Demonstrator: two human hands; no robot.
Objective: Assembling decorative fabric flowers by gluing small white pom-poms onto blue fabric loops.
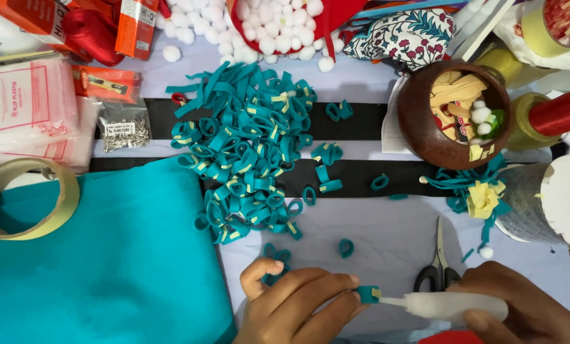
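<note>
Ok, left hand [294, 306] pinches a small teal felt loop [367, 293] btwn fingertips, bottom centre, just above table edge. Right hand [521, 306] wraps around a white glue bottle [454, 305], nozzle tip touching the loop. Scissors [438, 264] lie just behind the bottle. Big pile of teal loops [250, 153] further back on striped cloth; teal felt sheet [106, 261] at left, w/ tape roll [27, 197] on it.

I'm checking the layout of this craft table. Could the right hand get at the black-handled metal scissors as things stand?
Probably yes. The black-handled metal scissors lie flat on the cloth just above the right hand, with nothing between them. But that hand is holding a white glue bottle, so it would likely need to put it down first.
</note>
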